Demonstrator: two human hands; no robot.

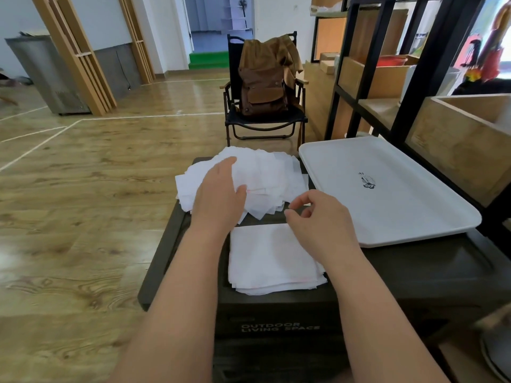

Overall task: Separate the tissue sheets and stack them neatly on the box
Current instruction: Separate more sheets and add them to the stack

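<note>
Dark box (276, 308) bore the loose tissue pile (262, 175) at its far edge; left hand (218, 194) pressed flat, fingers together; right hand (318, 217), nearer the pile's near edge, pinched a sheet; neat stack (271, 261) lay nearer.

- Box (276, 308) top: loose tissue heap (249, 181) fills the far left part, neat stack (273, 258) the near middle; narrow dark strip of bare lid between the 2
- Left hand (221, 194) lies flat on the heap, forearm crossing the stack's left edge; right hand (318, 219) sits over the stack's far right corner, fingers curled
- White tray (387, 189) takes the far right of the lid, just beside the heap; bare lid near of it, right of the stack
- Black shelf frame (431, 64) and wooden crate (456, 145) wall off the right side
- Open wood floor (83, 203) to the left; chair (262, 123) with brown bag (265, 78) stands beyond the far edge
</note>
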